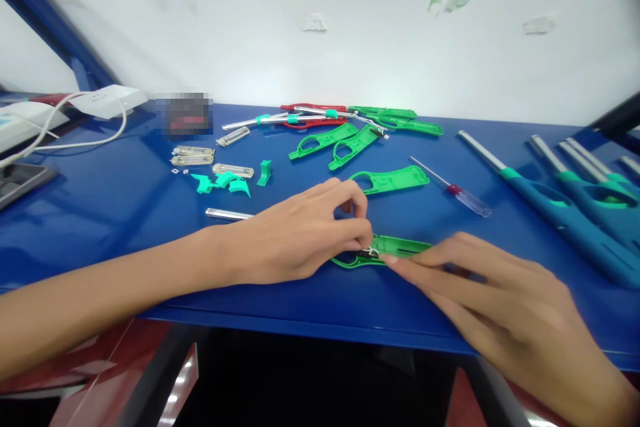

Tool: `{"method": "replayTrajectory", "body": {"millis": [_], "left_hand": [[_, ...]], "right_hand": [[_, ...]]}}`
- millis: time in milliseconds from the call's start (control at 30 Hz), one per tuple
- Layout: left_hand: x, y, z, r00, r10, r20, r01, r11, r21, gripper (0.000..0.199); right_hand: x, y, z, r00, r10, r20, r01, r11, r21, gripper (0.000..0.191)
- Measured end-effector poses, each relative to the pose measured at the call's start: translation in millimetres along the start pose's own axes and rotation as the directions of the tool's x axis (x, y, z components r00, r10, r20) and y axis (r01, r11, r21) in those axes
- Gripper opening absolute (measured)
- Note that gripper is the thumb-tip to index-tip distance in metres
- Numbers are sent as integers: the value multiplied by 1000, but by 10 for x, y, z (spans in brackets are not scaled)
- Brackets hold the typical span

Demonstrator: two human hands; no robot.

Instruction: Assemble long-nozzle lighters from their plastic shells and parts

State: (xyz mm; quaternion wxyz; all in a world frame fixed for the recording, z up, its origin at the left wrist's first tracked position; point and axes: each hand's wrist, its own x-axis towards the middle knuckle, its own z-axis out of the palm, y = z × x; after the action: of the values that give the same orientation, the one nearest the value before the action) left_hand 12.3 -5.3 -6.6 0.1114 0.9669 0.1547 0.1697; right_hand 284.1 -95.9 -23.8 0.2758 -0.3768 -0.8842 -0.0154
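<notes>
Near the table's front edge lies a green half-shell (400, 245) with a ring-shaped end, its hollow side up. My left hand (310, 230) reaches over the ring end, fingers curled and pinched on a small black part with white wire (370, 252). From the right, my right hand (490, 287) presses its fingertips together at the shell's near edge, touching the same spot; what it grips is too small to tell. A metal tube (227, 214) sticks out from behind my left hand. Another green half-shell (400, 179) lies just beyond.
A screwdriver (467, 200) lies right of centre, with blue lighter-like bodies (565, 213) farther right. Teal clips (225, 180) and clear capsules (193, 155) lie left. Toward the wall are more green shells (323, 140), red shells (315, 121) and tubes. White cables (90, 145) are far left.
</notes>
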Motion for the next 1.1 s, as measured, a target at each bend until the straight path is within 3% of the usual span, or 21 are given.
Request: {"method": "replayTrajectory", "body": {"millis": [433,1100], "left_hand": [[2,0,-3,999,-45,24,47,993,-111,18],[0,-36,1,998,-10,70,4,997,80,39]], "right_hand": [[-14,-1,-22,1000,-1,-10,1,1000,5,33],[-1,1,-28,1000,6,-4,-6,1000,3,32]]}}
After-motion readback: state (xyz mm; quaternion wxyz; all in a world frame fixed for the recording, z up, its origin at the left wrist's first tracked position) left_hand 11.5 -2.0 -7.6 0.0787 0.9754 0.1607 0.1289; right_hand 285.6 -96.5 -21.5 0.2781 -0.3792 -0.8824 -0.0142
